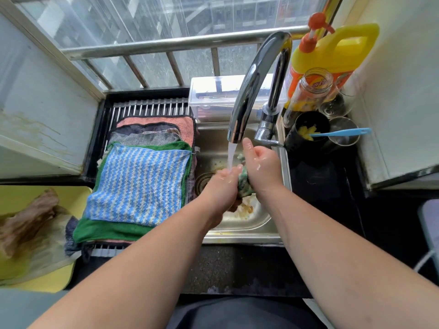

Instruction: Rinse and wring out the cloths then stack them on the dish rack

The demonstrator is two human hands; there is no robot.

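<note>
A: So, cloth status at that frame?
B: Green cloth [243, 181] was bunched into a wad over the sink [242, 225], clamped between both hands, right beside the water stream [231, 154] from the faucet [255, 81].
A: Fingers?
B: Left hand [222, 185] was curled round the wad's left side, fingertips under the stream. Right hand [261, 167] wrapped the right side, one digit sticking up, the rest curled. Neither was spread.
A: Step?
B: Looked like rinse, maybe the start of a wring. Tap was running and the cloth wasn't stacked yet.
A: Stack?
B: Blue striped cloth [140, 181] topped a pile on the dish rack [147, 106], just left of the sink.
A: Next?
B: My read: counter-twist the hands over the basin to squeeze the water out, then open the cloth, carry it left and lay it flat on the pile. That called for a firm grip, since a dripping cloth would wet the stack.
</note>
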